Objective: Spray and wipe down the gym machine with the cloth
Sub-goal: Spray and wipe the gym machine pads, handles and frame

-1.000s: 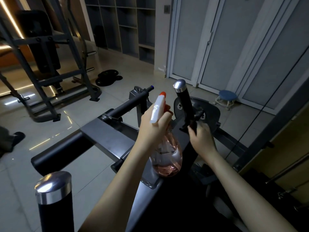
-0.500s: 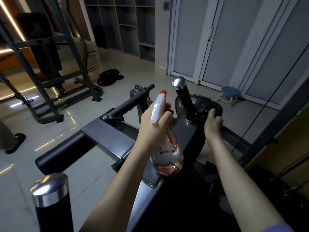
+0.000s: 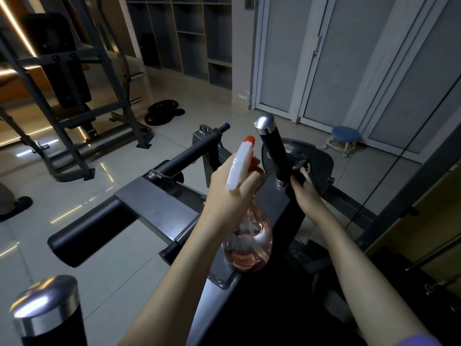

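Note:
The gym machine's dark grey frame (image 3: 154, 203) spans the middle of the head view. Its upright black handle with a chrome cap (image 3: 273, 153) stands at centre right, and a second one (image 3: 47, 310) at the bottom left. My left hand (image 3: 232, 196) grips the spray bottle (image 3: 249, 243) by its neck. The bottle has a white trigger head, an orange nozzle pointing away, and pink liquid in a clear body. My right hand (image 3: 305, 196) reaches to the foot of the far handle, its fingers curled on a dark cloth (image 3: 296, 179) that is hard to make out in the dim light.
A black padded roller (image 3: 87, 233) sticks out to the left. Another rack (image 3: 74, 96) and weight plates (image 3: 163, 111) stand on the tiled floor at the left back. A blue stool (image 3: 345, 139) sits by the doors. A person's shoe (image 3: 17, 206) shows at the left edge.
My right hand went from the handle's foot out to the round plate on the right, then came back to the handle's foot. The left hand and bottle stayed nearly still.

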Action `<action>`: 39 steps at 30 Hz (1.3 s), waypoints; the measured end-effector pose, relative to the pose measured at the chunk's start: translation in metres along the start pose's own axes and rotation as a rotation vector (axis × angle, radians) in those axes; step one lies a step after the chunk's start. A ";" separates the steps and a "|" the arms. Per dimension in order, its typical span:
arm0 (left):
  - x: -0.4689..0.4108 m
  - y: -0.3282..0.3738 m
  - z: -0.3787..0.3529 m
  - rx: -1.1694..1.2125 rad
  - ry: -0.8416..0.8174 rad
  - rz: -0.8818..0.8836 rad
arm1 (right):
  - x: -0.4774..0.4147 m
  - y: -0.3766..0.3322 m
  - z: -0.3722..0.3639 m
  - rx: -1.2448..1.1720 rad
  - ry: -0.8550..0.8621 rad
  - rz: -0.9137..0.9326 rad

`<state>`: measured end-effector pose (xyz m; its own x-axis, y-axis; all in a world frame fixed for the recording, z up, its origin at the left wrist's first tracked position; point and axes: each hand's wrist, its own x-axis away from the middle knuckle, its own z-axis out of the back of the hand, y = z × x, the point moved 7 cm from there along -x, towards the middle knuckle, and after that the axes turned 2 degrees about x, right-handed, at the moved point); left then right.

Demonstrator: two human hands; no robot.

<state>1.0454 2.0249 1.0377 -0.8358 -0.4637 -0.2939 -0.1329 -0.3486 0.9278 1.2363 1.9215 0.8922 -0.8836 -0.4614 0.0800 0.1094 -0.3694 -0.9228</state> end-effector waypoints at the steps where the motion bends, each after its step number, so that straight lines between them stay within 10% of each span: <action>1: 0.000 0.000 -0.001 -0.007 -0.008 -0.007 | -0.004 0.000 0.000 0.008 0.019 -0.013; 19: 0.000 0.000 -0.005 -0.027 -0.006 -0.025 | 0.039 0.035 0.028 -0.140 0.442 -0.191; 23: 0.000 0.000 -0.007 -0.053 0.009 -0.030 | 0.047 -0.005 -0.022 0.049 0.304 0.088; 39: 0.003 -0.001 -0.007 -0.048 0.014 -0.008 | 0.067 -0.023 -0.012 0.421 0.228 0.256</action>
<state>1.0465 2.0183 1.0343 -0.8271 -0.4722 -0.3049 -0.1136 -0.3907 0.9135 1.1694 1.9087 0.9139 -0.8762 -0.4095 -0.2541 0.4652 -0.5811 -0.6677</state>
